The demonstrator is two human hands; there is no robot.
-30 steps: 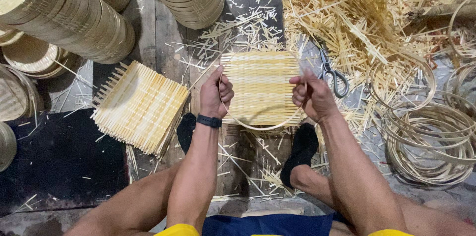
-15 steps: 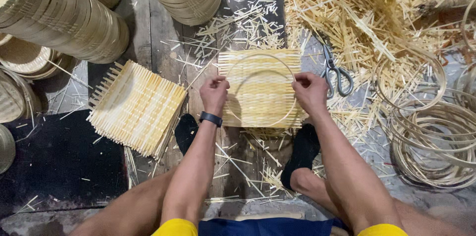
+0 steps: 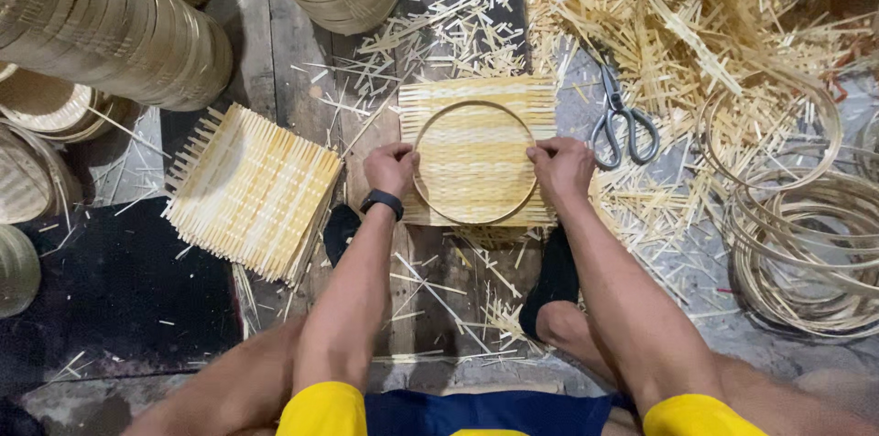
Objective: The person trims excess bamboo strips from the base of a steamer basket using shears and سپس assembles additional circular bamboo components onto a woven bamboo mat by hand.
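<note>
Pressing down at 2 sides, the left hand (image 3: 389, 168) and the right hand (image 3: 560, 168) hold a thin bamboo ring (image 3: 474, 162) flat on a square woven bamboo mat (image 3: 476, 92), which lies on the floor (image 3: 275, 60) just ahead of the person's dark-socked feet. Both sets of fingers are curled tight, grasping the ring at its left and right edges, with the left wrist carrying a black band. Judging by how things lie, the ring is already centred on the mat, yet the mat's corners and fringe are untrimmed and stick out past the ring, so shaping to a round seems undone. Scissors (image 3: 621, 120) rest untouched just beside the mat's right edge, near the right hand. Toward the floor's left side lies a second woven mat (image 3: 252, 189) with no ring on it. More rings (image 3: 806, 244) sit coiled at the right edge, loose bamboo strips (image 3: 696, 15) fill the far right corner, and stacks of finished round trays (image 3: 110, 24) lean along the far left.
</note>
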